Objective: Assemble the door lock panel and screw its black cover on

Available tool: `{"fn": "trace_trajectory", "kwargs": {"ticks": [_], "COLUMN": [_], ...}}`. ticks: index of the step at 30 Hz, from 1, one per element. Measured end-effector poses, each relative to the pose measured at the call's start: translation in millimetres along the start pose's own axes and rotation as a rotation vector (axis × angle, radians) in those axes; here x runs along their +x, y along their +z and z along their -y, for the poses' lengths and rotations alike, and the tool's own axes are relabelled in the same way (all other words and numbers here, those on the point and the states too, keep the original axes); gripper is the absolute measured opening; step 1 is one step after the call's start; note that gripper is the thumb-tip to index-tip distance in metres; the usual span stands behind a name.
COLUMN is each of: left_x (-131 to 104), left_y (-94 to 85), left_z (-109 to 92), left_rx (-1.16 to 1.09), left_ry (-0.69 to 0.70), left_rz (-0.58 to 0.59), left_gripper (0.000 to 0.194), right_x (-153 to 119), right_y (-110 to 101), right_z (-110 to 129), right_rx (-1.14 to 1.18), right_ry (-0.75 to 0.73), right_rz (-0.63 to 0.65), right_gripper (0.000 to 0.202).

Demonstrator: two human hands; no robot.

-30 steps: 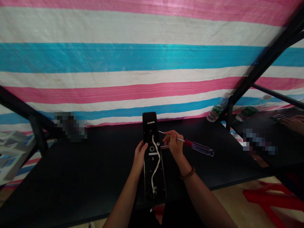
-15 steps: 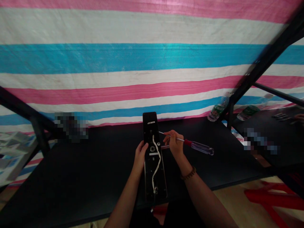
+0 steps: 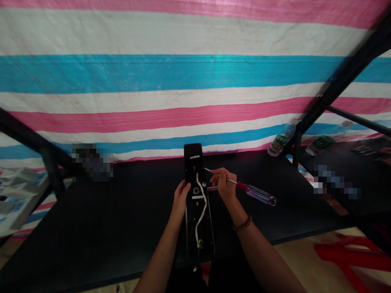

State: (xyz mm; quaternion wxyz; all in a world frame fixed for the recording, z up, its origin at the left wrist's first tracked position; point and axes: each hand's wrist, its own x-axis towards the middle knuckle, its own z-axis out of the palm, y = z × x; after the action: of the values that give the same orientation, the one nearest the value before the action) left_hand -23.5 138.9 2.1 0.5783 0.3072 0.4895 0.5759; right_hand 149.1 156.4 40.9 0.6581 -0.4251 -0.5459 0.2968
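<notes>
A long black door lock panel lies lengthwise in front of me, its back with screw points facing up. A white cable runs along it, and a plug end hangs off its lower edge. My left hand grips the panel's left side, thumb on top. Between the fingers of my right hand is a screwdriver with a clear and red handle. Its shaft points left, the tip at or near the panel's upper right edge. A silver bar sticks out from the panel's right side, partly behind my right hand.
The black table ends at a striped tarp. A plastic bottle stands at the back right, by a black frame post. White boxes are at the left. Another person's hand shows at the far right.
The screwdriver's handle end has dipped slightly, while its tip stays by the panel's upper right edge. The cable's plug end shows more below the panel. Both hands hold nearly the same place.
</notes>
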Motion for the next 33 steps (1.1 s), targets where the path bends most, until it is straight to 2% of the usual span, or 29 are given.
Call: {"fn": "trace_trajectory", "kwargs": {"ticks": [10,23,33], "left_x": [-3.1,-3.0,-3.2], "left_y": [2.4,3.0,2.0], "left_z": [-1.3,-3.4,-2.6], "left_rx": [0.001,-0.010,0.002], "left_ry": [-0.010,-0.008,0.000], "left_rz": [-0.030,0.005,0.003], "left_gripper": [0.052,0.049,0.048], "right_x": [2.0,1.8,0.3], "right_y": [3.2,2.9,3.1], "right_z": [1.5,0.1,2.0], "right_rx": [-0.033,0.009,-0.037], "right_ry": [0.047,0.051,0.010], "right_rz": [0.002,-0.012,0.002], "right_gripper": [0.057,0.057,0.056]}}
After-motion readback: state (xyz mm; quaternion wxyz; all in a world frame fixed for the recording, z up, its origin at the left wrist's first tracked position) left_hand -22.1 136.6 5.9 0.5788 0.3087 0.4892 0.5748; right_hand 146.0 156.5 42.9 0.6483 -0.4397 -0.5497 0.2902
